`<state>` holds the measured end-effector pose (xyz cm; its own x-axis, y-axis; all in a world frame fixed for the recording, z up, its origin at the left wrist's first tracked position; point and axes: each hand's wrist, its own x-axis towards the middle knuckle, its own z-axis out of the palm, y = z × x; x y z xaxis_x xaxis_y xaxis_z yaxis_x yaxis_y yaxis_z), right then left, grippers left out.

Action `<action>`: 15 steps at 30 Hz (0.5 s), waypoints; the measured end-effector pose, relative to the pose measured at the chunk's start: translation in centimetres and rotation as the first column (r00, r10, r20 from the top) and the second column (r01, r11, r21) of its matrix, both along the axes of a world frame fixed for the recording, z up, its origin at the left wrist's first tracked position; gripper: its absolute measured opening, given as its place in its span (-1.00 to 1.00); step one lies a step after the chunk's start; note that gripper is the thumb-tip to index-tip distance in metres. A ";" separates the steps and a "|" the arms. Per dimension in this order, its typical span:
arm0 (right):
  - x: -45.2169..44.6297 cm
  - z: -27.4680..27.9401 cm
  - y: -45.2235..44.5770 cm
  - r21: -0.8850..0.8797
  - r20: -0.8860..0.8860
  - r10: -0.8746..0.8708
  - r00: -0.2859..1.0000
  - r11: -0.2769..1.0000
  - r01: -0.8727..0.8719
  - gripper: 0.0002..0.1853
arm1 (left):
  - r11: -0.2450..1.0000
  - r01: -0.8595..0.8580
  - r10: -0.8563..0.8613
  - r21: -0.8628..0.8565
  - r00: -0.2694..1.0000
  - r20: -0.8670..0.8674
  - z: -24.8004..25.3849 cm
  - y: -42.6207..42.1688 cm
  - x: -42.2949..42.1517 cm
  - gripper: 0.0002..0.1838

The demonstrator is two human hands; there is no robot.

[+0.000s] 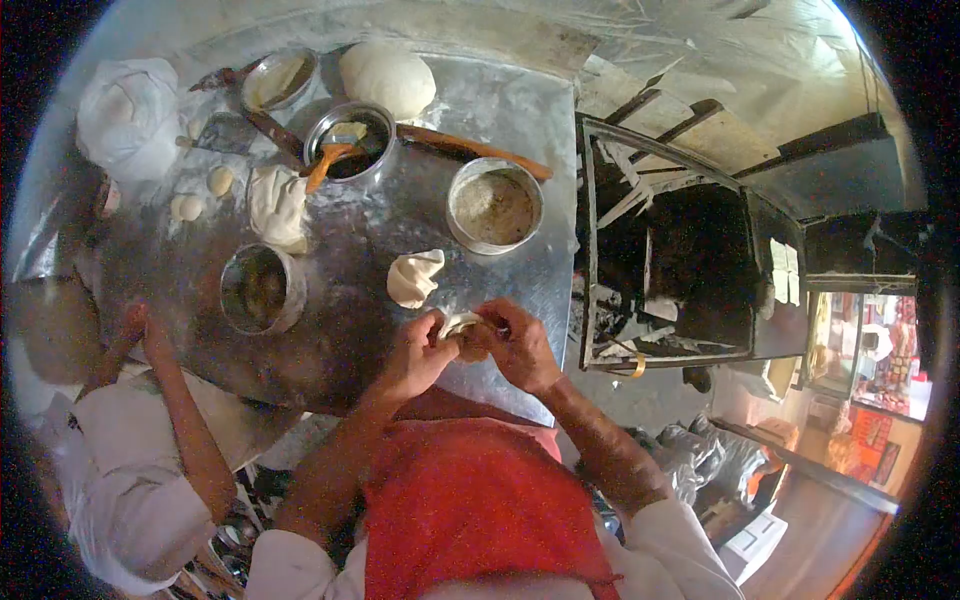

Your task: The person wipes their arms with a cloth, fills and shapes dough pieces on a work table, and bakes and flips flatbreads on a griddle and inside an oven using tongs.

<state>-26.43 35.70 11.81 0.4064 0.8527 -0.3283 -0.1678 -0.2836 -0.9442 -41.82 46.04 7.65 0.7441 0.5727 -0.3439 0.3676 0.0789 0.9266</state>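
Near the table's front edge, my left hand [418,355] and my right hand [520,348] pinch a small piece of dough [459,322] between them. A brownish lump, perhaps a filling, shows under the dough between my fingers; part of it is hidden. Just beyond my left hand lies a twisted lump of pale dough [414,278] on the metal table [350,290]. A round metal tin [495,207] with a pale, crumbly mixture stands beyond my right hand. Both hands are closed on the dough piece.
A second tin [262,290] stands to the left, near a co-worker's hands [145,325]. Behind are a dark bowl [349,140] with a wooden spoon [322,168], a rolling pin [480,148], a large dough ball [388,80] and a folded dough strip [279,207]. A black oven-like frame [665,240] is right.
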 end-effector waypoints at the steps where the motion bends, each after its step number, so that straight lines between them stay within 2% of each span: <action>1: 0.7 -0.2 -0.2 -0.018 0.176 0.088 0.980 0.996 -0.087 -0.80 | 0.994 -0.058 0.063 -0.091 0.997 0.048 -0.7 -0.2 -0.1 -0.69; 2: 1.2 -0.6 -0.2 -0.050 0.345 0.175 0.922 0.984 -0.168 -0.81 | 0.977 -0.111 0.129 -0.184 0.988 0.089 -1.3 -0.3 -0.1 -0.64; 3: 1.2 -1.5 -0.2 -0.053 0.343 0.176 0.923 0.984 -0.168 -0.81 | 0.976 -0.110 0.128 -0.187 0.988 0.088 -1.9 -0.4 -0.1 -0.64; 5: 0.6 -2.7 0.1 -0.004 0.218 0.064 0.974 0.998 -0.065 -0.84 | 0.873 -0.107 0.273 -0.476 0.916 0.294 -0.6 -0.3 1.3 -0.43; 6: 0.3 -3.0 0.1 -0.011 0.218 0.067 0.974 0.998 -0.066 -0.84 | 0.798 -0.143 0.365 -0.586 0.888 0.280 -1.0 -1.0 1.6 -0.46; 7: -0.1 -2.2 0.6 0.015 0.076 -0.015 0.997 1.000 0.014 -0.86 | 0.794 -0.147 0.370 -0.590 0.887 0.277 -0.9 -0.9 2.0 -0.46; 8: -0.2 -1.7 1.0 0.028 -0.069 -0.095 0.993 0.995 0.097 -0.87 | 0.719 -0.147 0.433 -0.679 0.859 0.272 -0.7 -0.8 2.3 -0.50; 9: 0.0 -1.7 1.3 0.020 -0.070 -0.091 0.993 0.995 0.093 -0.87 | 0.635 -0.142 0.495 -0.760 0.830 0.258 -0.6 -0.6 2.5 -0.53; 10: 0.2 -1.6 1.5 -0.002 -0.145 -0.112 0.983 0.994 0.113 -0.89 | 0.627 -0.147 0.500 -0.765 0.829 0.251 -0.9 -0.2 2.6 -0.53; 12: 1.1 -1.1 2.5 -0.032 -0.218 -0.133 0.967 0.991 0.130 -0.91 | 0.783 -0.211 0.453 -0.585 0.838 0.305 -1.6 1.1 2.7 -0.68; 13: 2.2 -0.4 3.6 -0.031 -0.164 0.029 0.986 0.999 -0.035 -0.88 | 0.779 -0.215 0.458 -0.589 0.837 0.299 -1.7 1.9 2.9 -0.68; 14: 3.4 -0.3 4.7 -0.039 -0.114 0.193 0.975 0.979 -0.199 -0.84 | 0.755 -0.251 0.534 -0.606 0.771 0.346 -1.7 2.8 3.1 -0.70; 15: 5.1 -1.4 5.9 -0.141 0.234 0.312 0.921 0.948 -0.286 -0.76 | 0.726 -0.284 0.605 -0.626 0.697 0.386 -1.8 3.7 3.2 -0.72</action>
<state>-21.37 41.56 10.43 0.2180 0.9144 -0.3411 0.1780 -0.3809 -0.9073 -38.62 49.74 5.83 0.5820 0.7540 -0.3044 -0.3769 0.5819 0.7207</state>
